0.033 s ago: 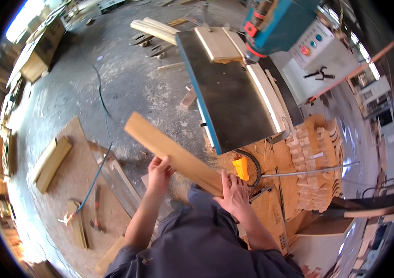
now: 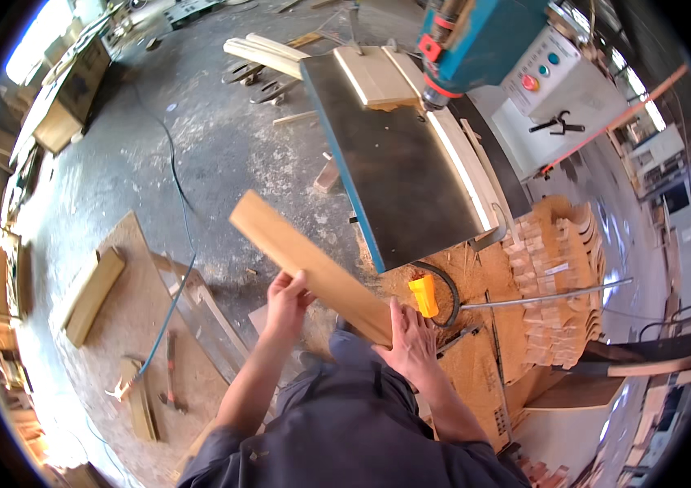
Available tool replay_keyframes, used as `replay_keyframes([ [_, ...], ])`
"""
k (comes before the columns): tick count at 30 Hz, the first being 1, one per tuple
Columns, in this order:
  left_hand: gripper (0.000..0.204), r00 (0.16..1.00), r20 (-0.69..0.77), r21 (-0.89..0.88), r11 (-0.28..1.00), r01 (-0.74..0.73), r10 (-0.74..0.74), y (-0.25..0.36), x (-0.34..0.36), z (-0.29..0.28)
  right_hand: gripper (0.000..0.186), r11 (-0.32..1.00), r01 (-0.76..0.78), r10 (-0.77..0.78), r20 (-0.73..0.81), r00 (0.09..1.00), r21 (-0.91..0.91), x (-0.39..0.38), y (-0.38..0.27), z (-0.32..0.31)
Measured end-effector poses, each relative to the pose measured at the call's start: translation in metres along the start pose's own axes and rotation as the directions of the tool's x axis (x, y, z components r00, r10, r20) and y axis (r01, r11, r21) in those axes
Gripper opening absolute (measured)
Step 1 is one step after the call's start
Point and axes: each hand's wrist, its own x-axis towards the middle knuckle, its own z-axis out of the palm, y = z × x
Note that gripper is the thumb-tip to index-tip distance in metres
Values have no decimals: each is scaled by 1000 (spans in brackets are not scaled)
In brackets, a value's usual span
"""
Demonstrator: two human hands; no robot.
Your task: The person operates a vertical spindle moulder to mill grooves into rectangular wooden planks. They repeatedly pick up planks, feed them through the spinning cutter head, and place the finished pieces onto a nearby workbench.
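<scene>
A long, flat light-brown board (image 2: pixel 311 265) runs diagonally in front of my body. My left hand (image 2: pixel 287 301) grips it along its lower edge near the middle, thumb on the face. My right hand (image 2: pixel 405 337) is closed on the near right end, fingers over the board. Beyond it stands a drill press with a blue head (image 2: pixel 484 45), a chuck (image 2: pixel 435 96) and a dark table (image 2: pixel 394 187) edged in blue. Pale wood strips (image 2: pixel 467 175) and a wide plank (image 2: pixel 362 73) lie on that table.
A yellow plastic piece (image 2: pixel 423 297) lies in sawdust beside stacked cut pieces (image 2: pixel 557 276). At left, a worn board (image 2: pixel 195 394) holds timber lengths (image 2: pixel 89 297), a hammer (image 2: pixel 170 366) and an air tool (image 2: pixel 122 389) on a hose. A grey control box (image 2: pixel 549 73) is at upper right.
The board's far end has shifted slightly up and to the right, with both hands still on it. The view has moved very slightly.
</scene>
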Motion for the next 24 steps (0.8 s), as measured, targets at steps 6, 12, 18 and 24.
replay_keyframes([
  [6, 30, 975, 112, 315, 938, 148, -192, -22, 62, 101, 103, 943, -246, 280, -135, 950, 222, 4, 63, 19],
  [12, 20, 999, -10, 813, 582, 37, -50, -33, 90, 67, 93, 906, -381, 406, -121, 906, 185, 46, 119, 49],
  [18, 13, 662, -657, 551, 829, 94, 362, 17, 62, -93, 89, 913, -403, 405, -18, 914, 60, 89, 151, 60],
  [24, 35, -453, -739, 504, 855, 120, 499, 129, -69, -403, 92, 914, -271, 282, -9, 959, -302, 98, 152, 46],
])
